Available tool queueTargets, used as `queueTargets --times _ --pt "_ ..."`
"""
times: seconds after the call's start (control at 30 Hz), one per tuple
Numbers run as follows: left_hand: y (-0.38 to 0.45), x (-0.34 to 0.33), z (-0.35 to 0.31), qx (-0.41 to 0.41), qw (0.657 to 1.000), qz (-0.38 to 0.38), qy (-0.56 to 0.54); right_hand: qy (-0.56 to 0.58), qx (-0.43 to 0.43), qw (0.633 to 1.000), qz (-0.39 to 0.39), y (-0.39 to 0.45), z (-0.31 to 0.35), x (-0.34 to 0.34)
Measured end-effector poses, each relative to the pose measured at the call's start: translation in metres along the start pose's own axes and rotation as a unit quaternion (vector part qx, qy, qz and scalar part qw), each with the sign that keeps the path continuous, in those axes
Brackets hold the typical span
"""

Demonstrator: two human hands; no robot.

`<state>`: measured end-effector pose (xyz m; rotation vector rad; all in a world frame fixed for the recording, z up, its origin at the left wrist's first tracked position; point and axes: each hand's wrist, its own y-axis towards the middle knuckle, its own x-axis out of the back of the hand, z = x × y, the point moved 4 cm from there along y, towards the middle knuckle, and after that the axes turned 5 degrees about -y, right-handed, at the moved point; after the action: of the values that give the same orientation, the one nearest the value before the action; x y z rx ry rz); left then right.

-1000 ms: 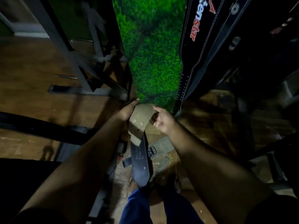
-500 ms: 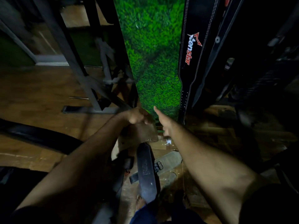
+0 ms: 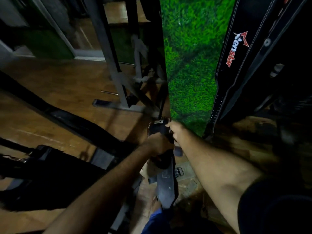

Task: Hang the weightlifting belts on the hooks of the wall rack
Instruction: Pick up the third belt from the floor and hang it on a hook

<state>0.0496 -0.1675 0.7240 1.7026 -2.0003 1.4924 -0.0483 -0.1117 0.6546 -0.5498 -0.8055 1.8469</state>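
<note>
A dark leather weightlifting belt [image 3: 166, 184] hangs down in front of me, its upper end with pale stitching and a metal buckle raised towards the green wall. My left hand [image 3: 157, 145] grips the belt just below that end. My right hand [image 3: 175, 130] pinches the belt's top edge from the right. Another black belt [image 3: 236, 53] with red and white lettering hangs against the wall at the upper right, with a second dark belt beside it. The hooks are out of view.
A grey metal rack frame [image 3: 116, 81] stands on the wooden floor at left. A green grass-print wall panel [image 3: 190, 65] is straight ahead. A black bench [image 3: 50, 159] lies at lower left. One more belt with a buckle [image 3: 179, 172] lies on the floor below my hands.
Both hands have risen with the belt towards the wall. The tan inner side seen earlier is turned away and the dark stitched end now faces me. My view has tilted upward.
</note>
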Motion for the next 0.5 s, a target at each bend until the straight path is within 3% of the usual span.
queueTargets --times 0.1,0.2,0.3,0.43,0.5 --pt "0.014 0.013 0.021 0.011 0.982 -0.108 -0.155 0.107 0.043 0.993 0.01 -0.012 0.011 0.005" --pt "0.027 0.037 0.032 0.047 0.949 -0.234 -0.208 0.146 0.066 0.985 0.057 -0.025 0.022 0.011" --pt "0.041 0.058 0.039 0.086 0.901 -0.314 -0.287 0.155 0.065 0.981 0.101 -0.038 0.027 0.019" --pt "0.056 0.077 0.026 0.079 0.841 -0.307 -0.439 0.144 0.068 0.976 0.148 -0.043 0.02 0.03" --pt "0.064 0.08 0.022 0.047 0.843 -0.291 -0.449 0.13 0.049 0.975 0.175 -0.047 0.012 0.035"
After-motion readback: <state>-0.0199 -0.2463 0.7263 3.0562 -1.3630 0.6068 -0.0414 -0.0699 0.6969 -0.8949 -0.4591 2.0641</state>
